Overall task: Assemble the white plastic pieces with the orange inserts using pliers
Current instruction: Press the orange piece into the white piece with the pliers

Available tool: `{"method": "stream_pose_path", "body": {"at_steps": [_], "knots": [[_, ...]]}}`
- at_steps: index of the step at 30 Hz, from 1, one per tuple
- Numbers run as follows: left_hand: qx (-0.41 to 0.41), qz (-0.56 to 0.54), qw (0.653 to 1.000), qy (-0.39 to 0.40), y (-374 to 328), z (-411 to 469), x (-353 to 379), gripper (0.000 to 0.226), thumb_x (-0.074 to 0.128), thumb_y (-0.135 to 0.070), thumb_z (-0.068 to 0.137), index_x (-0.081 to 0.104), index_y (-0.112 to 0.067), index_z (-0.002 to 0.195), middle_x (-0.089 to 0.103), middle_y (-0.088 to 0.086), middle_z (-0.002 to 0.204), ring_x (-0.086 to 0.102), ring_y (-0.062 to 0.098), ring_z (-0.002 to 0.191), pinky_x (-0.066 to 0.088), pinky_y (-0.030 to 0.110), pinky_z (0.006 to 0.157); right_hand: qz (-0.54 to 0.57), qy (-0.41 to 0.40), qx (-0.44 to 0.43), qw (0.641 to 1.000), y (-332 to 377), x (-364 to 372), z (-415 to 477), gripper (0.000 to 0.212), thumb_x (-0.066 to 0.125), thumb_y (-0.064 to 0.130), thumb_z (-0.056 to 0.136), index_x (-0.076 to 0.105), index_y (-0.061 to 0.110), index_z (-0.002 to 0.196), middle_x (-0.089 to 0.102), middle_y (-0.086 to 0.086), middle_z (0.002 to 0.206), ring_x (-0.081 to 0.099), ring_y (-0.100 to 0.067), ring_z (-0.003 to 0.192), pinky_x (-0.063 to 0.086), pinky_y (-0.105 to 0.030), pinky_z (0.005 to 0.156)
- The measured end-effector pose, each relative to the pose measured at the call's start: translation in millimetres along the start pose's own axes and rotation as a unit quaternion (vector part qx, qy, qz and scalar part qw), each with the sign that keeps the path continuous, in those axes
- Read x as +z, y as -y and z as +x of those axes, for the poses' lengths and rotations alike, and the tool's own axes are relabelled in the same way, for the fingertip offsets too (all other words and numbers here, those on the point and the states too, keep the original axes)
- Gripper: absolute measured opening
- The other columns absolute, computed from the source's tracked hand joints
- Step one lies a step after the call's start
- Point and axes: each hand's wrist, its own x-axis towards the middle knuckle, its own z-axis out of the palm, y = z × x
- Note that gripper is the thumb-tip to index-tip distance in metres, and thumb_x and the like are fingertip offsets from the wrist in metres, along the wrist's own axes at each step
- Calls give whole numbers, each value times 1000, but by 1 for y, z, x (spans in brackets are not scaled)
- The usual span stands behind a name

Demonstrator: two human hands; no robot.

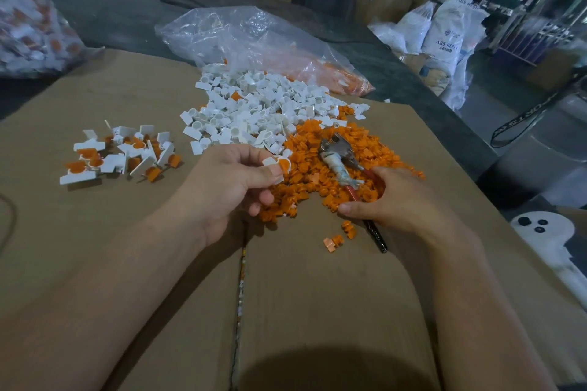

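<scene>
Left hand [235, 187] pinches white piece [269, 161] with orange insert [284, 164]; right hand [403, 197] seemingly curls round pliers [337, 153]; we seat insert squarely before squeezing.

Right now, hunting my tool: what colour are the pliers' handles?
The pliers have a red handle, black at its end; head view.

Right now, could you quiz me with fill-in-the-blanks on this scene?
The left hand pinches a white piece holding an ____ insert. The right hand grips the pliers by their ____. The finished pieces lie to the ____ of the white pile. Behind that pile lies a clear plastic ____.
Missing: orange; handles; left; bag.
</scene>
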Motion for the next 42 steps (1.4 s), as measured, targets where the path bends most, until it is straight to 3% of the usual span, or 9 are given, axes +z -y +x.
{"method": "stream_pose_path", "body": {"at_steps": [5,8,13,18,22,25,29,34,42], "knots": [[8,-4,1000,-5,1,2,0,17,63,0,80,58,-10,67,55,-1,49,48,7,38,34,17,33,60,-66,-3,996,5,-1,-3,47,73,42,64,59,19,102,54,4,90,44,-5,71,36,-24,57],[14,-6,1000,-12,2,2,0,14,62,-2,81,58,-9,71,55,0,50,48,6,39,35,17,34,89,-82,11,993,5,-6,-7,30,68,30,69,58,22,96,52,10,77,51,-7,70,47,-29,62],[37,-37,998,-39,3,5,0,15,61,-2,84,55,-10,72,54,-3,47,46,7,37,34,17,34,67,-139,-48,987,7,-6,-6,43,61,15,77,53,20,119,56,-1,104,46,-13,85,34,-28,66],[82,-53,994,-47,3,5,1,18,61,-4,84,55,-14,70,53,-6,47,43,6,36,35,18,36,125,-219,-152,956,14,-2,-11,47,55,2,75,54,21,117,52,8,97,43,-7,85,32,-22,64],[111,-65,990,-55,2,5,2,20,58,-3,86,53,-14,71,52,-8,44,41,5,34,34,15,35,114,-199,-207,951,24,3,-17,53,57,9,74,51,23,125,49,11,106,44,-5,100,35,-18,77],[112,-77,988,-70,2,6,2,22,58,-1,87,53,-15,70,51,-9,44,39,5,33,32,14,34,77,-192,-224,952,28,6,-20,63,49,25,65,49,26,129,53,8,120,45,-11,115,36,-30,97],[113,-83,987,-77,3,7,3,23,57,0,87,53,-16,70,50,-10,43,38,5,33,32,14,33,63,-164,-236,956,31,7,-22,69,46,28,63,46,27,132,52,7,123,43,-13,119,34,-36,103],[118,-79,987,-75,3,7,3,23,56,-1,88,52,-16,70,47,-10,41,38,5,33,32,15,34,65,-149,-247,955,31,7,-22,68,47,29,63,49,25,131,52,9,115,45,-11,114,35,-32,100],[135,-93,985,-62,2,5,4,22,55,1,87,52,-13,71,46,-8,39,35,5,31,30,15,34,94,-121,-254,955,29,8,-22,59,49,30,68,54,25,126,56,6,101,50,-9,93,38,-22,73]]}}
